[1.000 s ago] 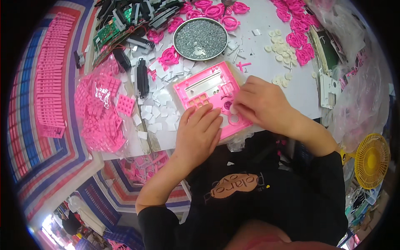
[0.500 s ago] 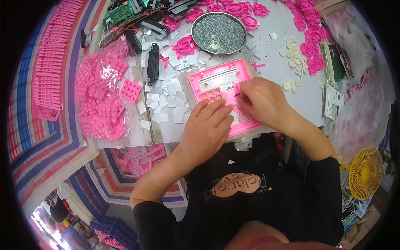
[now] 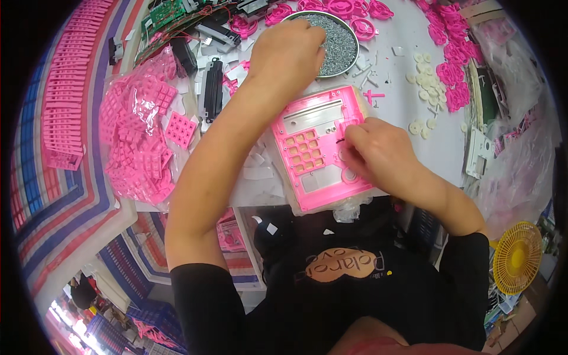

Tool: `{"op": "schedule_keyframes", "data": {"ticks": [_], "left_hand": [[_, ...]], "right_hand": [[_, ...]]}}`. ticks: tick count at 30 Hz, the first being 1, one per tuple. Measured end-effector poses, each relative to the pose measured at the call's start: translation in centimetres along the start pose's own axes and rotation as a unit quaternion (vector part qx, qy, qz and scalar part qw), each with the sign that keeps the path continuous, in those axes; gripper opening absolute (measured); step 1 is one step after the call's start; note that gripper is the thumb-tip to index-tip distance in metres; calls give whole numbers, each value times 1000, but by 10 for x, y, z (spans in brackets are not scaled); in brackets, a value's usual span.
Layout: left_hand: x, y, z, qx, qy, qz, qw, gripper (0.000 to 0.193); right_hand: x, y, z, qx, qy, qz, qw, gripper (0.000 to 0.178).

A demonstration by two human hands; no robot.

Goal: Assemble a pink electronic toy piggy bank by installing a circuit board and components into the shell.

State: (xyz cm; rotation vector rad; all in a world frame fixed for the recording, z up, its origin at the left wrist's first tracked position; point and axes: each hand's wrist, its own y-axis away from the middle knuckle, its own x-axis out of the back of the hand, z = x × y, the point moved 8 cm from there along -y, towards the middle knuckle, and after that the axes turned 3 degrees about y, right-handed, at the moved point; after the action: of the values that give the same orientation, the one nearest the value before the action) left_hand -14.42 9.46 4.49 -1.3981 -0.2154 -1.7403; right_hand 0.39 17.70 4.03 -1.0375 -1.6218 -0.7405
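My right grip [image 3: 381, 148]: fingers bunched on the right side of the pink housing [image 3: 319, 200]; can't tell what's pinched. Left grip [image 3: 290, 53]: over the screw tin [image 3: 357, 53] beyond the housing; fingertips hidden, closure unclear. Housing's on the counter [image 3: 395, 80]. Reads part-built: silvery strip [image 3: 313, 116] in, key grid [image 3: 305, 150] unfilled, pink keypads [image 3: 139, 139] left of housing.

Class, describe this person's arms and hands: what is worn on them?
The left sleeve and the right sleeve are black and short, part of a shirt with a rounded tan print and dark lettering on the chest. The left hand and right hand are bare: no glove shows, nor any watch or bracelet.
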Motion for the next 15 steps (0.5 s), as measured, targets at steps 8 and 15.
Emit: {"op": "schedule_keyframes", "data": {"ticks": [8,15], "left_hand": [[-43,-16,-14,-15,-88,-89,992,15],[-42,-12,-18,-29,-117,-30,992,16]], "right_hand": [[4,13,-4,43,-8,90,995,14],[49,21,53,-64,-264,148,951,26]]}}
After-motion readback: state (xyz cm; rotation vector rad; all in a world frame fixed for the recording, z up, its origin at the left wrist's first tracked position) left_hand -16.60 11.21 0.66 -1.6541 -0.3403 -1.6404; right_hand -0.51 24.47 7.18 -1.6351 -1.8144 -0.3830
